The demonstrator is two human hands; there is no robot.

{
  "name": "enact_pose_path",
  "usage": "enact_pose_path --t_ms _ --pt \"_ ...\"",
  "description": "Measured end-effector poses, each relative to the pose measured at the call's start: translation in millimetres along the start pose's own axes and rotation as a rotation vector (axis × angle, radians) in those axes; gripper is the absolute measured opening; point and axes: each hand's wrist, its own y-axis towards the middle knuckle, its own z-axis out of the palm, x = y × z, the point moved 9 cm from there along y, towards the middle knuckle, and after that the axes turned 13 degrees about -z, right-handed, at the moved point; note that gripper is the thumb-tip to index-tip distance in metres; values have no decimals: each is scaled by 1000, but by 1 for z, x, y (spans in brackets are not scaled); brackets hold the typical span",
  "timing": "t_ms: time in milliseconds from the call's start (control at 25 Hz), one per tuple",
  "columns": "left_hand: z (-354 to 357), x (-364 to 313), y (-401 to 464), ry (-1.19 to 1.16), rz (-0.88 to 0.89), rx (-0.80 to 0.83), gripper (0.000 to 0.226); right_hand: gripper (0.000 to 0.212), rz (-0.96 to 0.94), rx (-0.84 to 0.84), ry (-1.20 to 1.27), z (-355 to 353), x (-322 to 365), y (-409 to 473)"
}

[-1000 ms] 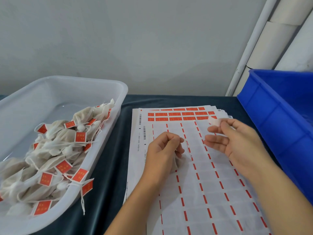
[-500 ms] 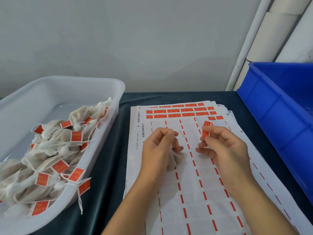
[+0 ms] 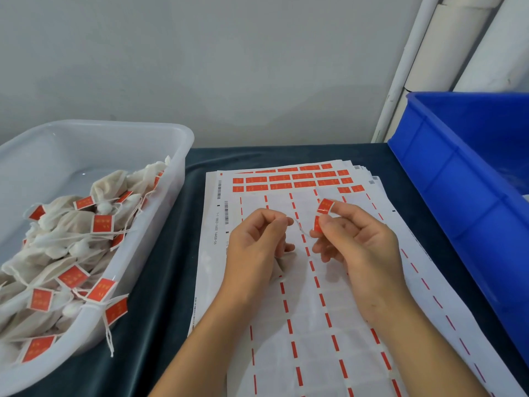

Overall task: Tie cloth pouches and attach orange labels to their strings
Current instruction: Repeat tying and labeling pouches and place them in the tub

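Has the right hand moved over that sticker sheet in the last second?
Yes. The right hand, pinching an orange label, moved leftward across the label sheet, closer to the left hand.

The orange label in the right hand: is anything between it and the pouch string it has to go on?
Nothing visible. The right hand pinches the folded label; the string runs from the left hand straight to it over the label sheets.

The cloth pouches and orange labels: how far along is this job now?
Done: many tied cream cloth pouches with orange labels lie in the translucent white plastic tub. In hand: the left hand holds one pouch and its thin white string; the right hand pinches a curled orange label. Left: folding it onto the string. The white sticker sheet keeps a few rows.
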Motion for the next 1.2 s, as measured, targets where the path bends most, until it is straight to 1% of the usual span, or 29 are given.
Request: enact_pose_path --t_ms 80,200,320,400,680,1200 --pt "1 -1 -2 16 13 5 21 21 4 3 9 1 1 -1" --pt "2 -3 -3 45 35 16 20 25 45 24 28 7 -1 -5" --pt "5 -7 -6 57 74 45 20 12 58 38 56 12 -2 -7" --pt "7 -9 -8 66 87 61 20 7 53 29 50 12 -3 -7" --pt "12 -11 -11 98 117 114 25 7 50 12 6 9 -4 -7" --pt "14 -13 -14 110 130 120 25 8 58 41 -1 10 -3 -8"
